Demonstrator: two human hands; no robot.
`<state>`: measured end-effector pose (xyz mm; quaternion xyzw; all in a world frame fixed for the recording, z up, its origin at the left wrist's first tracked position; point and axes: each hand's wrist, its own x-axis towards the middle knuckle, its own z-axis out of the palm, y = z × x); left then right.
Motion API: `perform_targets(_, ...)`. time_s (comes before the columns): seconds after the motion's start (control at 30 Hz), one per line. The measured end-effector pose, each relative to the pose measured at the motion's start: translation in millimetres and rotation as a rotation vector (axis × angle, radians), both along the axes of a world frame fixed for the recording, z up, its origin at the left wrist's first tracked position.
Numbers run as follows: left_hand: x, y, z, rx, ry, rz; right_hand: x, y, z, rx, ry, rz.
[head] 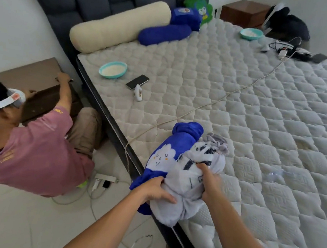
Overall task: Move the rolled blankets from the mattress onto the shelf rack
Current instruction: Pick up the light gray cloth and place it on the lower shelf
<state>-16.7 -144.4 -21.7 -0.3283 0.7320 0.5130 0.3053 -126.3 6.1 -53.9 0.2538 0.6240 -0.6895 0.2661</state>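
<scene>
We note the mattress [227, 93] (quilted, bare), and at its near edge two rolled blankets side by side: blue blanket [173, 149], grey blanket [191, 181]. Left hand [155, 190] grips both where they meet; right hand [209, 184] clamps the grey one.

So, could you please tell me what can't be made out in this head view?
- Shelf rack: nowhere in the frame, so the destination cannot be seen.
- Left hand fingers: partly tucked between the blue blanket and the pale blanket.
- Pale blanket's underside: hidden by its own folds and the right hand.
- Small clear item on the mattress: too faint to identify.
</scene>
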Motion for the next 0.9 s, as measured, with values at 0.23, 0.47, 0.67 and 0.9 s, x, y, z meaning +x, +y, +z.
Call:
perform_targets(0.23, 116, -41, 52, 0.130, 0.281, 0.363, 89, -73, 81, -0.027, 0.345, 0.279)
perform_targets(0.47, 309, -91, 63, 0.051, 0.521, 0.834, 249, -190, 122, -0.130, 0.583, 0.778)
perform_targets(0.67, 472, -124, 59, -0.013, 0.554, 1.157, 404, -266, 132, -0.180, 0.708, 1.199)
perform_targets(0.9, 612, -143, 45, -0.013, 0.568, 1.560, 554, -352, 138, -0.316, 0.852, 1.655)
